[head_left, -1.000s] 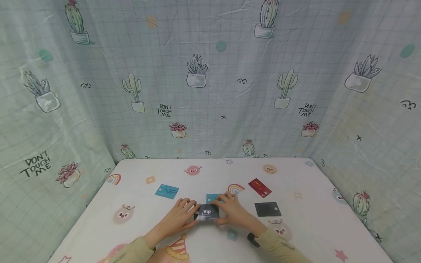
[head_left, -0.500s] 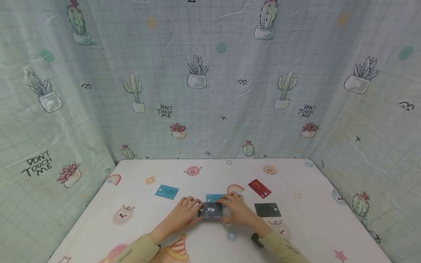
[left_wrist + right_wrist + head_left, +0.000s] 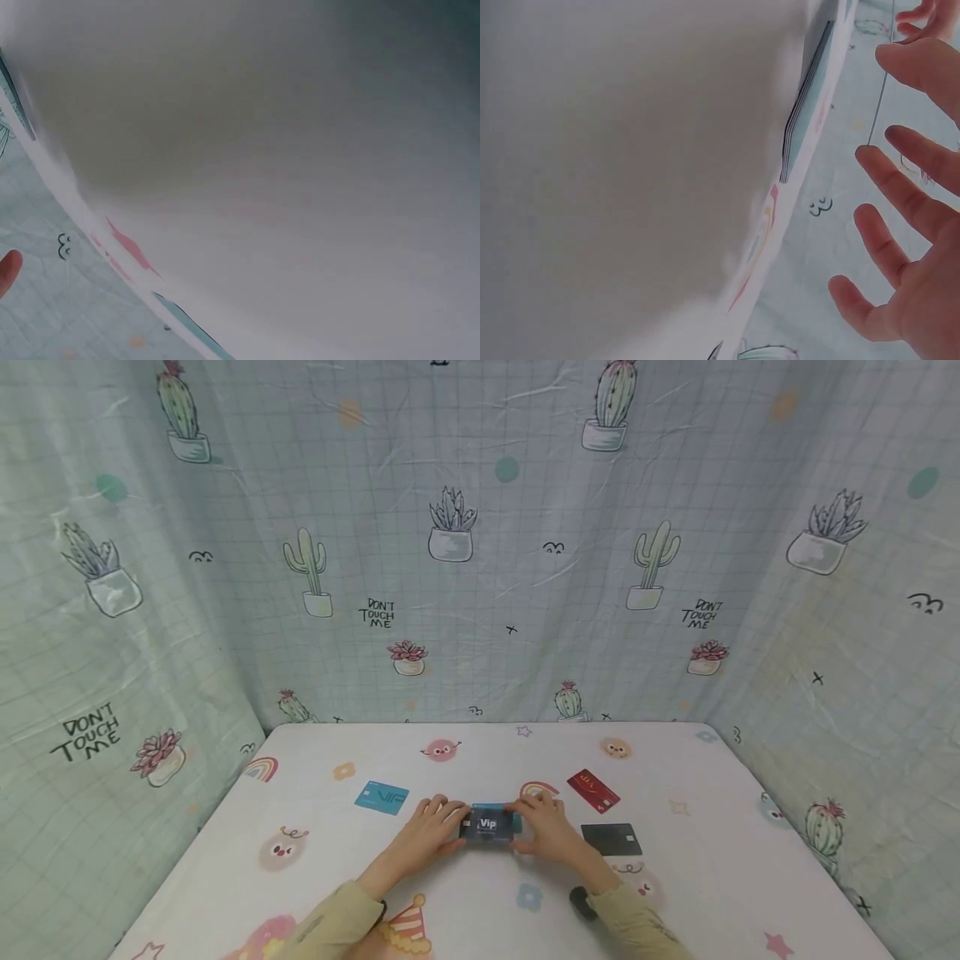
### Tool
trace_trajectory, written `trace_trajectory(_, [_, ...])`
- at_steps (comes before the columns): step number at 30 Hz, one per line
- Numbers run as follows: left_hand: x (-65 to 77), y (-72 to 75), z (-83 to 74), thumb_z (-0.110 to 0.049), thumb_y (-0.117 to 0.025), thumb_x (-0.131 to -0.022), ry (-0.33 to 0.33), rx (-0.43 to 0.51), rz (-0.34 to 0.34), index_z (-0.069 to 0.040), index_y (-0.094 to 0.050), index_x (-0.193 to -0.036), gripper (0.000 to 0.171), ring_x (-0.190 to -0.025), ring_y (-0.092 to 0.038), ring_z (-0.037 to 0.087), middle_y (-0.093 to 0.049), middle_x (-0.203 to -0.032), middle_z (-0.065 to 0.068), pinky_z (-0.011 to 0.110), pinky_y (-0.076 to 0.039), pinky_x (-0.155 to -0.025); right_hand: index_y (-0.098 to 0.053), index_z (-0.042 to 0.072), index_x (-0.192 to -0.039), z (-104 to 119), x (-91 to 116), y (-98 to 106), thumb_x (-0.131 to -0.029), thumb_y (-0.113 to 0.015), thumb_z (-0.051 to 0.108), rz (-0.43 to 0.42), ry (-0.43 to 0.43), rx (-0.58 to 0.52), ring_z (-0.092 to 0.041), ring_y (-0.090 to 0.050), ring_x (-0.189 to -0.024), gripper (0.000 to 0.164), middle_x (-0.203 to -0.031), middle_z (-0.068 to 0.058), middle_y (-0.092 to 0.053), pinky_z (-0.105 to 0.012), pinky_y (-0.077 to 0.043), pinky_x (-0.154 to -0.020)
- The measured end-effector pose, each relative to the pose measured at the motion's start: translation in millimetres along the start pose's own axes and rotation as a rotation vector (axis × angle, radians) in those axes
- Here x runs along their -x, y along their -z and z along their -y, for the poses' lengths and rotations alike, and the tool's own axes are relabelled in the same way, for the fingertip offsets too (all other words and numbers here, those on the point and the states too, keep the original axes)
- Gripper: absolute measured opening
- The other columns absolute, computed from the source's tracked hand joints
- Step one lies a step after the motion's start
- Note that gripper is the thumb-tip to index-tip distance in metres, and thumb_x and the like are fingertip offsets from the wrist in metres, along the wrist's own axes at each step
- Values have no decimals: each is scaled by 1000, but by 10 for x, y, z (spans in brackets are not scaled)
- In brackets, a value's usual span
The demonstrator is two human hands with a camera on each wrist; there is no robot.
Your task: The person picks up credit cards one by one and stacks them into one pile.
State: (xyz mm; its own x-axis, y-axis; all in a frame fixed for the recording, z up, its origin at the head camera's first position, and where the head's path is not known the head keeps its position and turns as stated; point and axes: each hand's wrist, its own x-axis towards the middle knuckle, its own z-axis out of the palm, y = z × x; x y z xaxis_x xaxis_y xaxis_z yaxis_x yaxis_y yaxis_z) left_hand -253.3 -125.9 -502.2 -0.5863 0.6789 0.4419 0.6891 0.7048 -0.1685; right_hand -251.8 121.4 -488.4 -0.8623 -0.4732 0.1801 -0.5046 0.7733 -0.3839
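Note:
Both hands hold a black "Vip" card (image 3: pixel 488 825) by its short ends, over the middle of the table. The left hand (image 3: pixel 429 835) pinches its left end, the right hand (image 3: pixel 551 833) its right end. Just behind and partly covered by it lies a blue card (image 3: pixel 491 805). In the right wrist view the black card shows as a thin edge between the two hands, apart from the blue stack of cards (image 3: pixel 808 101) on the table. Only one left fingertip (image 3: pixel 9 271) enters the left wrist view.
On the white patterned table (image 3: pixel 330 860) another blue card (image 3: pixel 382 797) lies to the left. To the right are a red card (image 3: pixel 594 790) and a second black card (image 3: pixel 612 839), close to the right hand. A cactus-print curtain (image 3: pixel 480 593) surrounds the table at back and sides.
Both hands have carried the black card forward and slightly right, so that it now covers most of the middle blue card. The other cards have stayed in place.

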Motion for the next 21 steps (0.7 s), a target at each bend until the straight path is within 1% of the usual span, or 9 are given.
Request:
trace_trajectory(4, [-62, -38, 11, -38, -60, -82, 7, 10, 15, -10, -52, -121, 49, -98, -44, 16, -56, -113, 0, 34, -37, -83, -53, 17, -120, -59, -29, -2, -71, -73, 27, -4, -13, -33, -32, -37, -112, 54, -121, -7, -53, -54, -28, -90])
trace_trajectory(7, [-108, -54, 20, -40, -58, -83, 3, 3, 24, -11, -52, -121, 49, -98, -44, 17, -57, -112, -1, 34, -37, -82, -53, 17, -119, -99, -46, -5, -70, -73, 26, -13, -12, -19, -33, -38, -113, 54, -121, -8, -53, -56, -29, -90])
trace_trajectory(11, [-160, -61, 30, -41, -58, -82, 6, 9, 42, -11, -51, -122, 50, -99, -44, 16, -58, -112, -1, 34, -37, -83, -54, 17, -118, -136, -70, -3, -68, -74, 24, -19, -18, -11, -34, -38, -112, 54, -116, -7, -54, -56, -30, -89])
trace_trajectory(15, [-201, -87, 46, -42, -59, -81, 12, 33, 61, -11, -51, -122, 52, -99, -44, 17, -58, -112, -1, 35, -38, -84, -55, 17, -118, -168, -106, 2, -68, -75, 24, 2, -39, -18, -30, -38, -108, 54, -113, -4, -54, -53, -30, -87])
trace_trajectory(18, [-223, -118, 58, -42, -59, -81, 14, 45, 75, -10, -51, -122, 52, -100, -44, 17, -58, -112, 0, 35, -38, -85, -55, 17, -119, -192, -133, 2, -68, -75, 24, 16, -48, -3, -25, -38, -102, 55, -112, -2, -54, -52, -30, -86])
trace_trajectory(21, [-249, -139, 61, -42, -60, -80, 4, 47, 65, -10, -52, -121, 52, -98, -45, 17, -59, -111, 0, 35, -39, -82, -55, 17, -118, -215, -153, 7, -68, -75, 23, 23, -47, 10, -21, -37, -95, 54, -110, -1, -54, -51, -31, -83])
